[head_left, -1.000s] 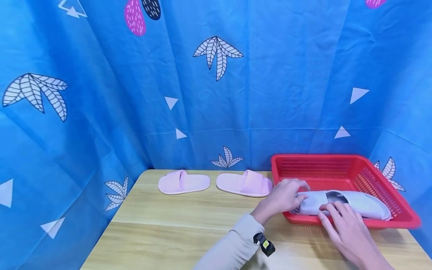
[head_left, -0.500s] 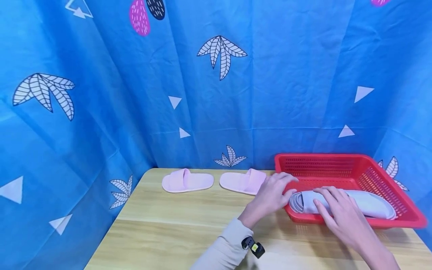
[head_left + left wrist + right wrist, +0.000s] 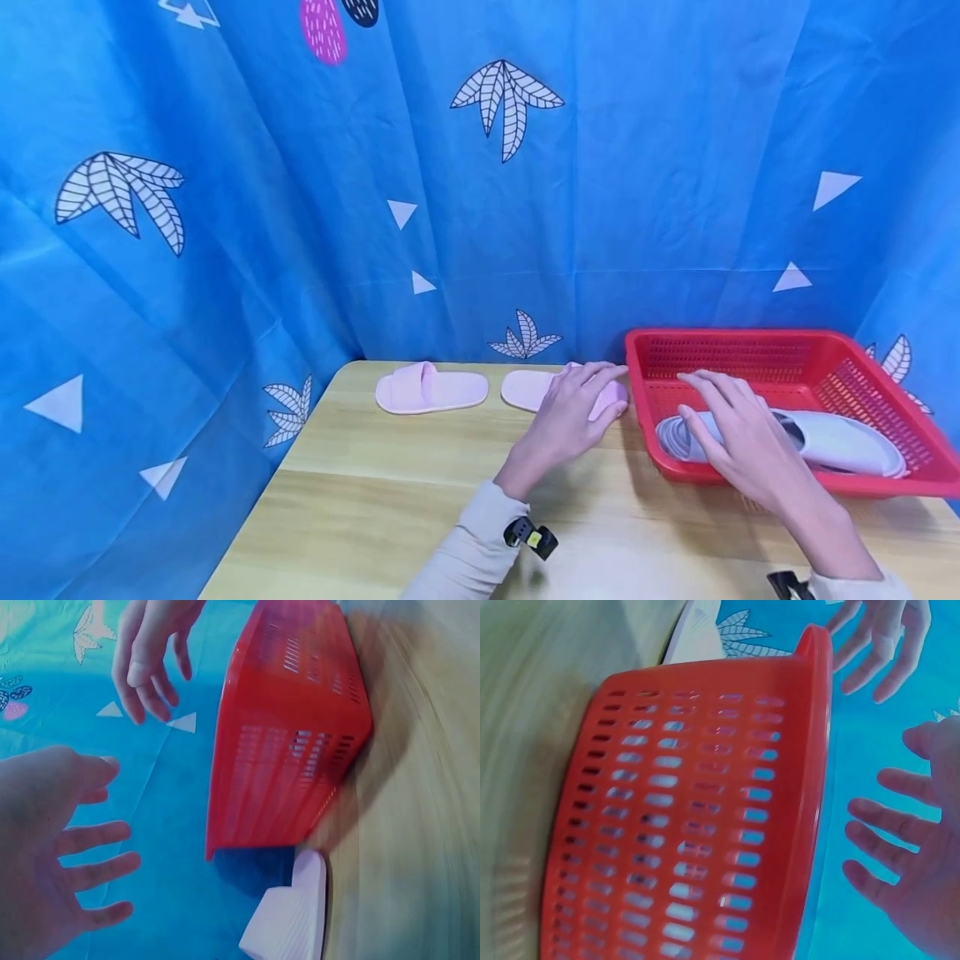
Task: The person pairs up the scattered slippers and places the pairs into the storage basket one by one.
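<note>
Both hands empty, fingers spread and loosely bent, gripping nothing. Left hand (image 3: pixel 567 414) is raised above the bench (image 3: pixel 360 508), left of the red plastic basket (image 3: pixel 727 350); from the head view it covers part of the right-hand pink slipper (image 3: pixel 522 387), but the wrist views show it apart from slipper and basket. Right hand (image 3: pixel 738 437) hangs over the basket's near side, clear of the rim in the right wrist view. Pale rolled bundle (image 3: pixel 847 442) lies inside the basket, lengthwise along the near wall; layered edges at its left end, a dark gap partway along. Exact identity of bundle cannot be told. Left-hand pink slipper (image 3: pixel 459 388) sits near its mate, both flat at the bench's back edge, straps toward opposite ends. Blue printed curtain (image 3: pixel 660 183) behind. Black wristband (image 3: pixel 517 531) on the left sleeve (image 3: pixel 468 542)
</note>
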Tool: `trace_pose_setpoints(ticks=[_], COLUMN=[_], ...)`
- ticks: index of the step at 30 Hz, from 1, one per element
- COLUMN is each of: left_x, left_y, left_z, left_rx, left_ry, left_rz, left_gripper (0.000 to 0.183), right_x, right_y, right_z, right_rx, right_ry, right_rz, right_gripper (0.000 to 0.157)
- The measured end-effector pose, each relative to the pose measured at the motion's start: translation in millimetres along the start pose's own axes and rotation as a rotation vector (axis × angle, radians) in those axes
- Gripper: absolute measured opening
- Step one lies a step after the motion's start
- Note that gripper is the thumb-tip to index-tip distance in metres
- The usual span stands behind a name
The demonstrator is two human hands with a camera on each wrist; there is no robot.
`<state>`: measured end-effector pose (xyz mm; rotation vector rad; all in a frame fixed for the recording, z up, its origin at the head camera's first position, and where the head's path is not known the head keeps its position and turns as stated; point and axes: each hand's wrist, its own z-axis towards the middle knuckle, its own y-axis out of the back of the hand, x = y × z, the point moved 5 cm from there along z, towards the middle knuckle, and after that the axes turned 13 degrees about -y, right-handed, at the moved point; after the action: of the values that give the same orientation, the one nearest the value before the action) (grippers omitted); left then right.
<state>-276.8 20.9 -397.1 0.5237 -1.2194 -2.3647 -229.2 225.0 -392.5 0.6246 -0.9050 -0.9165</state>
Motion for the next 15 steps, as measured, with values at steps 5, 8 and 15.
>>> trace_pose_setpoints(ticks=[5,8,15], left_x=[11.6,22.1,47.9], left_y=[8.7,15.6,39.7], left_z=[-11.8,-20.4,-30.5], left_rx=[-0.005,-0.005,-0.038], left_ry=[0.021,0.063,0.088], left_rz=[0.044,0.068,0.124], left_gripper=[0.048,0.050,0.055], right_x=[9.7,14.9,27.0], right_y=[-3.5,-7.9,-16.2], right_z=[15.0,20.8,37.3], right_rx=[0.002,0.018,0.077], right_ry=[0.039,0.032,-0.009], right_rz=[0.012,0.008,-0.018], right_gripper=[0.063,0.072,0.083])
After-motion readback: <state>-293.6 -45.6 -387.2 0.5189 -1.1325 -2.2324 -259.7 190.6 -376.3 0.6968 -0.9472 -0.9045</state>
